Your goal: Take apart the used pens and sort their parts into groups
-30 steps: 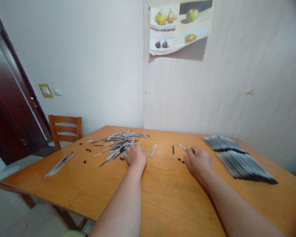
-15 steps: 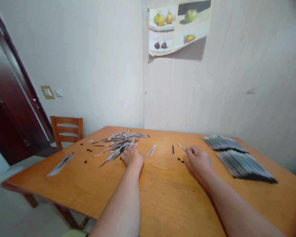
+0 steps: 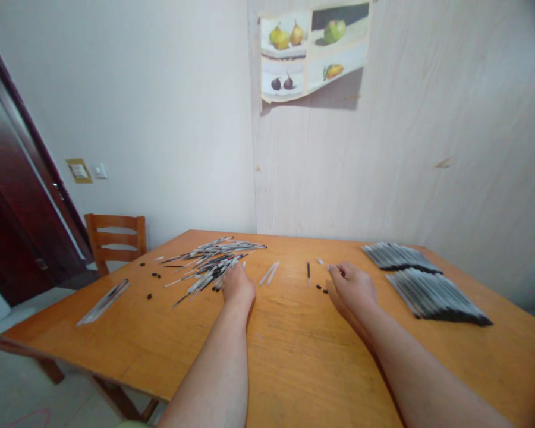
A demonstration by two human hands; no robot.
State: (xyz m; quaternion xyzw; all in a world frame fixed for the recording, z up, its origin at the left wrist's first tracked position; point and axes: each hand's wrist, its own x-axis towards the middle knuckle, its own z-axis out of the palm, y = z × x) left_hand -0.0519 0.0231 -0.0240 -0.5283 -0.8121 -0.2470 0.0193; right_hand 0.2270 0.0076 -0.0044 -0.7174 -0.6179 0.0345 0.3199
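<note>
My left hand (image 3: 239,286) is at the right edge of a loose pile of pen parts (image 3: 211,267), black, grey and white sticks lying crosswise. Its fingers curl down into the pile; a pale tip shows beside them, and what they grip is hidden. Farther right, my right hand (image 3: 353,286) is closed in a pinch on a small whitish clear piece (image 3: 330,267), possibly a cap. Just left of it are two small black plugs (image 3: 321,289), a black-and-clear pen stick (image 3: 308,273) and another small clear piece (image 3: 320,261). Two white tubes (image 3: 270,273) lie between my hands.
Two neat rows of pens, a back row (image 3: 401,258) and a front row (image 3: 437,297), lie on the right of the wooden table (image 3: 289,356). Clear tubes (image 3: 103,302) and several black plugs (image 3: 149,296) are on the left. A wooden chair (image 3: 116,238) stands beyond the left edge.
My left hand's fingers, spread over the pile before, are now drawn in and curled. My right hand keeps its pinch. The whole view has shifted slightly.
</note>
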